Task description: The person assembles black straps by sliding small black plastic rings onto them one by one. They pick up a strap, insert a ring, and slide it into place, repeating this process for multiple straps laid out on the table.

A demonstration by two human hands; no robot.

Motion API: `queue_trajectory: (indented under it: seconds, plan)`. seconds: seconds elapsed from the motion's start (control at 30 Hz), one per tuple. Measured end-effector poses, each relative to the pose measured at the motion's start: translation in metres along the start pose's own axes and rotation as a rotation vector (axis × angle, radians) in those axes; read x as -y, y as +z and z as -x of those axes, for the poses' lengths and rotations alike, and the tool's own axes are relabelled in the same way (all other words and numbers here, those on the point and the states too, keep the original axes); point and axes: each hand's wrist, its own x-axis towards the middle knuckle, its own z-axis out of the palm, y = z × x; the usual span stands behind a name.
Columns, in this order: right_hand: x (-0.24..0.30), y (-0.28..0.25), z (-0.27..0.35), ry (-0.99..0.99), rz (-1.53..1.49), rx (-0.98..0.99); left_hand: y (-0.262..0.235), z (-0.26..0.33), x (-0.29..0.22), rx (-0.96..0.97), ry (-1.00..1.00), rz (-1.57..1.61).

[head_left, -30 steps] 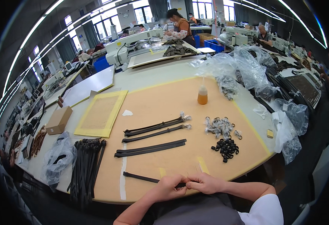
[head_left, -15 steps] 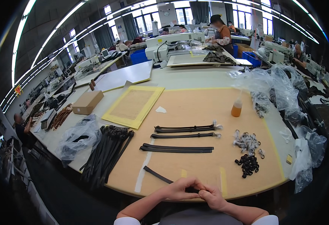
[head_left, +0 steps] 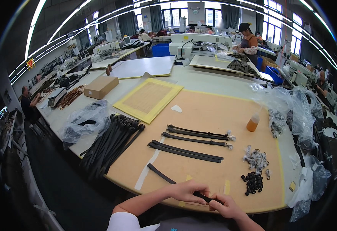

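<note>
L grip point(head_left: 187, 190), R grip point(head_left: 227, 207) pinch strap point(head_left: 161, 174), jutting lft.

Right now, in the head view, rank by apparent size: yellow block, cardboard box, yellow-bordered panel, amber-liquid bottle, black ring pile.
1. Yellow-bordered panel
2. Cardboard box
3. Black ring pile
4. Amber-liquid bottle
5. Yellow block

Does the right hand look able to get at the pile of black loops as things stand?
Probably yes: nothing appears to block the way from the right hand to the black loops, though it holds the black strap.
</note>
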Motion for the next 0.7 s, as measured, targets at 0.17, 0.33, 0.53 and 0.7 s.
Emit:
queue_trajectory:
  seconds: [0.17, 0.33, 0.53, 0.7]
  plan:
    - [0.009, -0.001, 0.002, -0.053, 0.212, 0.028, 0.007, -0.006, 0.004, 0.129, -0.090, 0.020]
    - [0.012, 0.009, 0.005, 0.004, 0.208, -0.031, 0.021, -0.005, 0.012, 0.035, 0.019, -0.005]
    - [-0.006, 0.010, 0.009, -0.059, 0.092, -0.038, 0.043, -0.005, 0.016, -0.099, 0.080, 0.039]
    - [-0.006, 0.004, 0.008, 0.035, 0.024, 0.048, 0.041, -0.007, 0.014, -0.028, 0.040, 0.147]
